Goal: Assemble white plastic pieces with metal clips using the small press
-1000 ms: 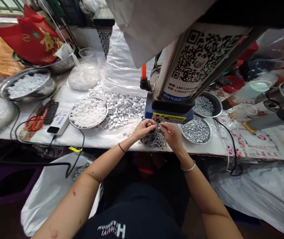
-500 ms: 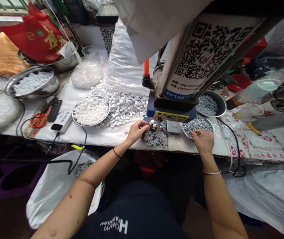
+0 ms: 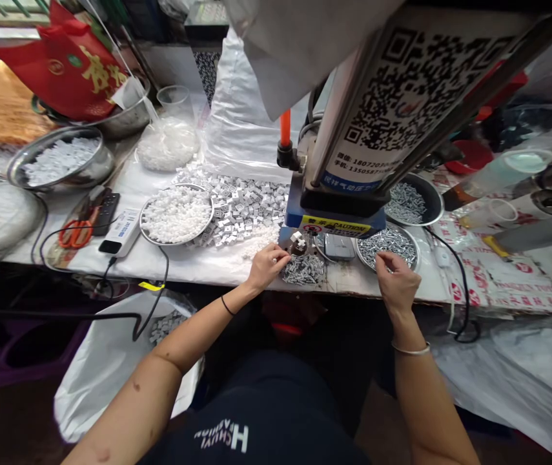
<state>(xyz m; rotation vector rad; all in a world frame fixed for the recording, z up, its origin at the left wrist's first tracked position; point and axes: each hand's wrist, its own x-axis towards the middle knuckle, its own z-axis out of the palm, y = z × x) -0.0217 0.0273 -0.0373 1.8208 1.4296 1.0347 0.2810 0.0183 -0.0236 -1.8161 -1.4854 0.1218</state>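
My left hand (image 3: 266, 267) is closed in a pinch at the left of a small heap of metal pins (image 3: 303, 269). A tiny pale speck shows at its fingertips, too small to name. Just behind the heap, a small white plastic part (image 3: 298, 240) sits on the holder under the press (image 3: 336, 223). My right hand (image 3: 398, 283) is also pinched closed, over the front rim of a steel bowl of metal pins (image 3: 386, 247). Whatever its fingers hold is hidden.
Left of the press lie grey-white plastic pieces (image 3: 244, 205) and a bowl of white pieces (image 3: 176, 215). A power strip (image 3: 121, 234), orange scissors (image 3: 76, 232) and cables lie farther left. A second bowl of pins (image 3: 407, 201) and plastic cups (image 3: 491, 213) stand right.
My left hand has drawn slightly down, away from the white part on the holder. My right hand has pulled back a little towards me from the pins, its fingers more curled.
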